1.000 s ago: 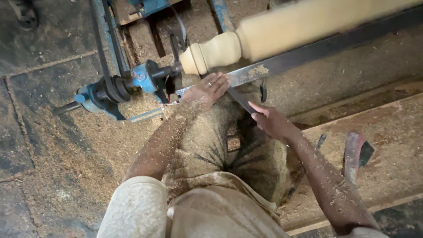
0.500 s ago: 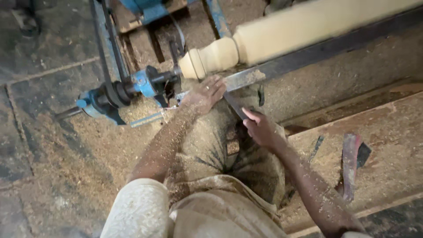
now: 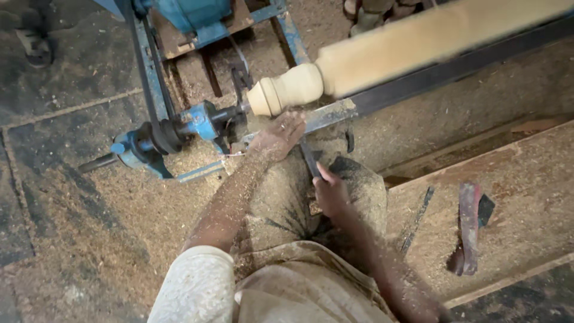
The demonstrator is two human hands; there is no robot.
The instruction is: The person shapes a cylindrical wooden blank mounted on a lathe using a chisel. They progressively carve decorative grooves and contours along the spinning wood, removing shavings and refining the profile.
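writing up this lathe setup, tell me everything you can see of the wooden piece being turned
The wooden workpiece is a long, pale, bare-wood spindle lying nearly level, slanting up toward the right, where it leaves the picture. Most of it is a thick plain cylinder; its left end is shaped into a rounded bulb and a smaller knob. That end meets the blue lathe head. It sits above the dark metal tool rest. The left hand lies just below the knob on the rest, over a dark tool held by the right hand. Its edges look blurred.

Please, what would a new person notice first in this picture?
First, the long pale wooden spindle lying across the top on a blue lathe. Below its rounded end, the left hand rests on the metal bar, and the right hand holds a dark chisel. Sawdust covers the floor around.
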